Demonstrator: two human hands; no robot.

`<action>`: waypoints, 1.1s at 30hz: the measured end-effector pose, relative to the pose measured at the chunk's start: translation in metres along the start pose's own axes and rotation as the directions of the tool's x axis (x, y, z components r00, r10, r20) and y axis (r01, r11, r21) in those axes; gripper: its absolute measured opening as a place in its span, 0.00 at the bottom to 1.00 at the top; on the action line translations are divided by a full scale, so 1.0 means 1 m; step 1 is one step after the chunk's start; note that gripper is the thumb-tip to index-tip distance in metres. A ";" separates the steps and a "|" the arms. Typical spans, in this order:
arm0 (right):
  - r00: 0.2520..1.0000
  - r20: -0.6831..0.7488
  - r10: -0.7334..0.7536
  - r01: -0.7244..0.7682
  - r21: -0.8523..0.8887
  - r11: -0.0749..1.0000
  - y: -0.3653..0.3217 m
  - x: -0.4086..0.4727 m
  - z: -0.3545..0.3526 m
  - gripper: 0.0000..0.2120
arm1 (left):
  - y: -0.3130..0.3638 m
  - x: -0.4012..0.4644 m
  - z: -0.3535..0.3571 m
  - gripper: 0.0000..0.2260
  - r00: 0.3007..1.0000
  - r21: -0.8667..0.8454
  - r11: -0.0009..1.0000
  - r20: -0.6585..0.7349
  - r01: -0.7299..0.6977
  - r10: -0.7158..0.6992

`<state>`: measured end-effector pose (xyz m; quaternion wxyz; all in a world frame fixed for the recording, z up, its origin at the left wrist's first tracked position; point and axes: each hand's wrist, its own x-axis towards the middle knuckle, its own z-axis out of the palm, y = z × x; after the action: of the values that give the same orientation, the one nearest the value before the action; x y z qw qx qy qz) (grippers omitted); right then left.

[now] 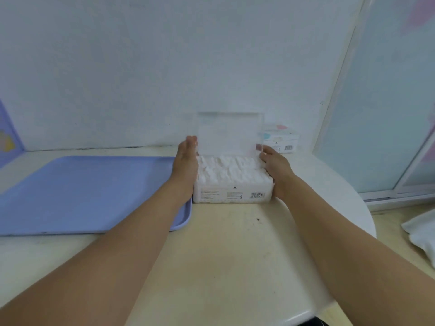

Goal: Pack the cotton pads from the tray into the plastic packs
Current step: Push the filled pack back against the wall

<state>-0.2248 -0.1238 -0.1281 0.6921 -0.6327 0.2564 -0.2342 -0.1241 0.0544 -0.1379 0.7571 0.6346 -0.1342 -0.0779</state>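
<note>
Fingers (191, 140) of the left hand (186, 161) are held straight and together, laid flat against the left side of the pack (233, 196). Fingers (266, 152) of the right hand (275, 165) are bent over the pack's right edge; whether they grip it cannot be told.

The pack is set on the table (223, 255), which extends nearer than the pack. A barcode label is seen on the pack's near wall. The pack is filled with white pads (229, 168), heaped to its rim. The clear lid (229, 132) is stood upright at the pack's far edge, between the two hands.

The blue tray (82, 194) is placed just left of the pack, its right rim under the left wrist. A second pack (281, 141) is located behind and right of the first, against the wall (164, 67). A white cloth (421, 234) is seen well to the right of the pack.
</note>
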 end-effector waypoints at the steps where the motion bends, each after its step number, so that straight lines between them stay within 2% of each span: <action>1: 0.999 -0.021 -0.048 0.050 0.067 0.996 0.000 -0.006 0.000 0.12 | 0.004 -0.006 0.001 0.21 0.999 -0.099 0.995 -0.036 -0.022 0.018; 4: 0.990 -0.061 -0.128 0.140 0.257 0.956 -0.002 -0.017 -0.004 0.21 | 0.014 -0.017 -0.002 0.29 0.999 -0.287 0.958 -0.041 0.003 -0.015; 6: 0.984 -0.036 -0.173 0.176 0.241 0.954 -0.003 -0.019 -0.009 0.29 | 0.018 -0.023 -0.010 0.34 0.997 -0.259 0.966 0.071 0.028 -0.010; 8: 0.975 0.006 -0.222 0.221 0.083 0.972 -0.008 -0.024 -0.014 0.31 | 0.024 -0.033 -0.014 0.28 0.988 -0.047 0.999 0.155 0.009 -0.002; 9: 0.962 0.058 -0.266 0.270 -0.075 0.960 -0.012 -0.029 -0.016 0.29 | 0.028 -0.039 -0.016 0.23 0.983 0.116 0.992 0.182 -0.041 0.019; 11: 0.918 0.225 -0.327 0.391 -0.366 0.845 -0.014 -0.039 -0.020 0.21 | 0.028 -0.046 -0.022 0.10 0.955 0.383 0.902 0.281 -0.201 0.093; 12: 0.896 0.310 -0.319 0.436 -0.464 0.771 -0.011 -0.045 -0.023 0.16 | 0.026 -0.050 -0.025 0.08 0.926 0.474 0.836 0.363 -0.278 0.103; 13: 0.873 0.380 -0.306 0.480 -0.554 0.680 -0.007 -0.050 -0.025 0.15 | 0.022 -0.053 -0.028 0.12 0.892 0.545 0.760 0.441 -0.354 0.099; 14: 0.852 0.424 -0.307 0.522 -0.635 0.570 -0.003 -0.054 -0.026 0.19 | 0.019 -0.057 -0.030 0.18 0.871 0.586 0.706 0.482 -0.397 0.090; 16: 0.838 0.457 -0.300 0.542 -0.761 0.356 0.000 -0.060 -0.025 0.27 | 0.018 -0.061 -0.029 0.24 0.873 0.645 0.638 0.479 -0.421 0.091; 18: 0.849 0.450 -0.276 0.511 -0.833 0.214 -0.005 -0.062 -0.021 0.27 | 0.017 -0.062 -0.027 0.26 0.881 0.702 0.568 0.465 -0.429 0.089; 19: 0.856 0.445 -0.263 0.497 -0.849 0.180 -0.008 -0.062 -0.019 0.26 | 0.018 -0.062 -0.026 0.26 0.884 0.727 0.537 0.462 -0.427 0.077; 22: 0.809 0.510 -0.292 0.569 -0.804 0.174 -0.005 -0.060 -0.010 0.24 | 0.015 -0.061 -0.022 0.27 0.896 0.756 0.507 0.436 -0.414 0.081; 26: 0.750 0.541 -0.380 0.633 -0.753 0.179 0.023 -0.056 -0.014 0.32 | 0.012 -0.058 -0.029 0.31 0.881 0.705 0.566 0.466 -0.427 0.084; 28: 0.728 0.532 -0.432 0.645 -0.745 0.171 0.031 -0.050 -0.018 0.28 | 0.009 -0.056 -0.034 0.29 0.854 0.667 0.584 0.512 -0.462 0.090; 31: 0.735 0.491 -0.468 0.629 -0.751 0.200 0.029 -0.050 -0.011 0.23 | 0.002 -0.059 -0.034 0.25 0.847 0.658 0.552 0.491 -0.513 0.203; 33: 0.714 0.471 -0.517 0.616 -0.775 0.144 0.031 -0.051 -0.004 0.21 | 0.002 -0.062 -0.036 0.31 0.858 0.708 0.489 0.460 -0.510 0.230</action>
<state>-0.2661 -0.0907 -0.1559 0.1074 -0.9555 0.0500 -0.2701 -0.1727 0.1066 -0.1479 0.3498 0.8429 -0.4040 0.0628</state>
